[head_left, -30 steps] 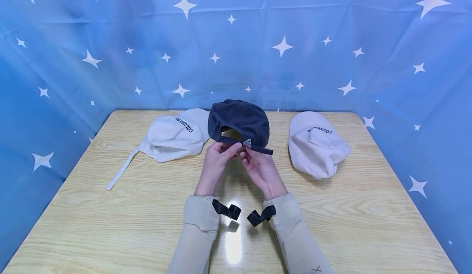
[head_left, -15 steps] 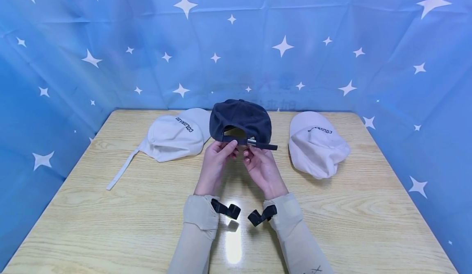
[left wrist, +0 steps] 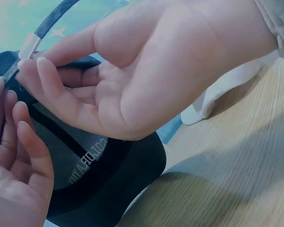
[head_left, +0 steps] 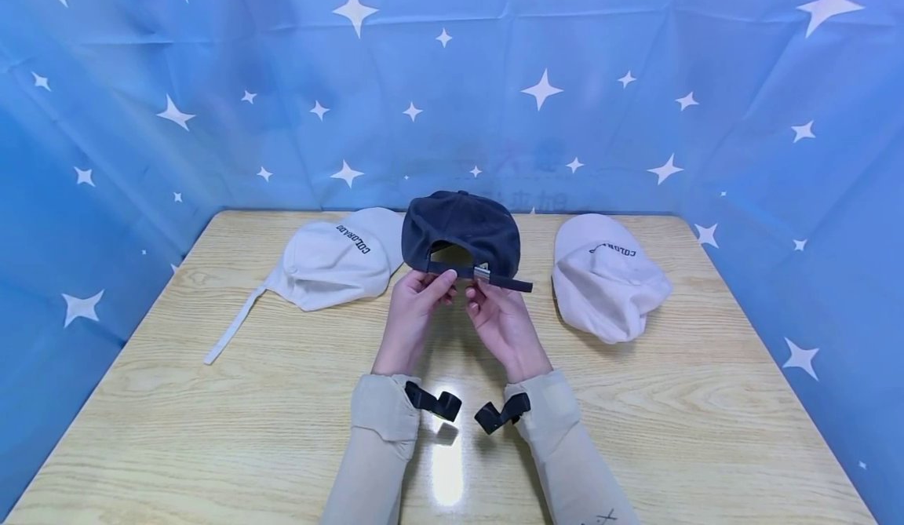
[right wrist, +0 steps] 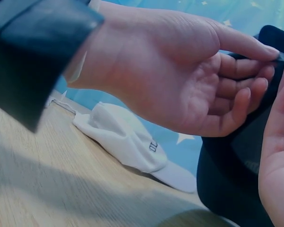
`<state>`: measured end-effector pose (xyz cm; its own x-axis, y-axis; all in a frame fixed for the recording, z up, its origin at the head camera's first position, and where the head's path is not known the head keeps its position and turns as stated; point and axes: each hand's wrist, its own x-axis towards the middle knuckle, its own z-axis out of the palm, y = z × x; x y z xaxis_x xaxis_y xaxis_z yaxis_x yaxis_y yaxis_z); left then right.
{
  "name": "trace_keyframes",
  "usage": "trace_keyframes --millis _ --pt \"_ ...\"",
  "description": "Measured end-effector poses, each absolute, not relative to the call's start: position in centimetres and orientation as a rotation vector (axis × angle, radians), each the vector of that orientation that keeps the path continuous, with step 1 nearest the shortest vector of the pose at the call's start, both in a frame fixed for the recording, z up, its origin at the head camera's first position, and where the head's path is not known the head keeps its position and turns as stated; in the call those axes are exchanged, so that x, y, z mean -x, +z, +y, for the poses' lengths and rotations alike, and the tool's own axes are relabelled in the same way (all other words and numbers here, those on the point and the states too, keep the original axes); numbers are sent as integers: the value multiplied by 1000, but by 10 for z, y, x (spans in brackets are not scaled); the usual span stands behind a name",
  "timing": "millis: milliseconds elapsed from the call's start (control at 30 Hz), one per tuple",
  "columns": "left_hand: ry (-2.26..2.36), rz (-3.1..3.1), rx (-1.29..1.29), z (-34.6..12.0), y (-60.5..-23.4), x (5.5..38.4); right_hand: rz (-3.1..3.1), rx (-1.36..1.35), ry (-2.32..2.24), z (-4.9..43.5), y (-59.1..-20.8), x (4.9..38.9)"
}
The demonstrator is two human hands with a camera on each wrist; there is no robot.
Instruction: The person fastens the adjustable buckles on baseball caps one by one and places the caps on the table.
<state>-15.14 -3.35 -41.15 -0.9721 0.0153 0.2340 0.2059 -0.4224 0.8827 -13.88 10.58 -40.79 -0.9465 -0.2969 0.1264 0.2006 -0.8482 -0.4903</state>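
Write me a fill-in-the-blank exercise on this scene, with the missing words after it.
Beside the dark cloth cap, ____ white cloth caps lie on the light wooden table.
Black letters on the leftmost white cap spell ____.
In the head view, the silver metal buckle lies to the ____ of the bare left hand.
The blue cloth backdrop is patterned with white four-pointed ____.
Missing words: two; COLORADO; right; stars.

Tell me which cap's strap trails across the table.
The left white cap: its strap lies stretched on the table; the dark cap is held, and the right white cap shows no strap.
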Motion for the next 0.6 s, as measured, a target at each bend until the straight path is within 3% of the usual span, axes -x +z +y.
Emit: trace_keyframes --millis 133,600 --pt "-2540 -1674 235 -33 -395 141 719 279 -2772 105 -407 139" --pt "-2516 -1815 186 -32 -390 138 836 210 -2740 103 -407 138"
